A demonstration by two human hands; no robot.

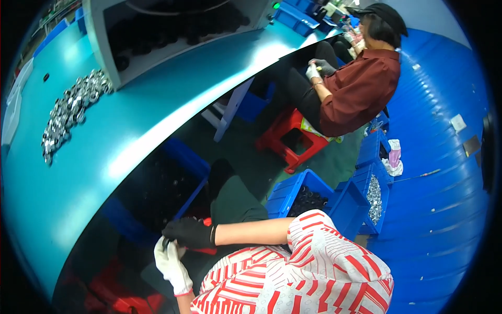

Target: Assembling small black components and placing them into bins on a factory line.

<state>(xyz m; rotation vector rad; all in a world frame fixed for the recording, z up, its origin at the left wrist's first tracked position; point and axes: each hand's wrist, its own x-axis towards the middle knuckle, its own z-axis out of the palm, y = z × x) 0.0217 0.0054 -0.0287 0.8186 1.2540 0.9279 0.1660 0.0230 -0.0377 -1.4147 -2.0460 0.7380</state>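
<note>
My left hand, in a white glove, is closed with its fingertips around a small dark round part. My right hand, in a black glove, reaches in from the right and meets the left at the same part, its fingers curled. The gloves hide most of the part, so its exact kind does not show. Both hands are held low over my lap, below the table edge. Beside them, a blue bin of dark small parts stands under the table.
On the teal table lies a pile of shiny metal rings, beside a white-framed box of black parts. To my right stand blue bins of black and metal parts. A co-worker sits ahead on a red stool.
</note>
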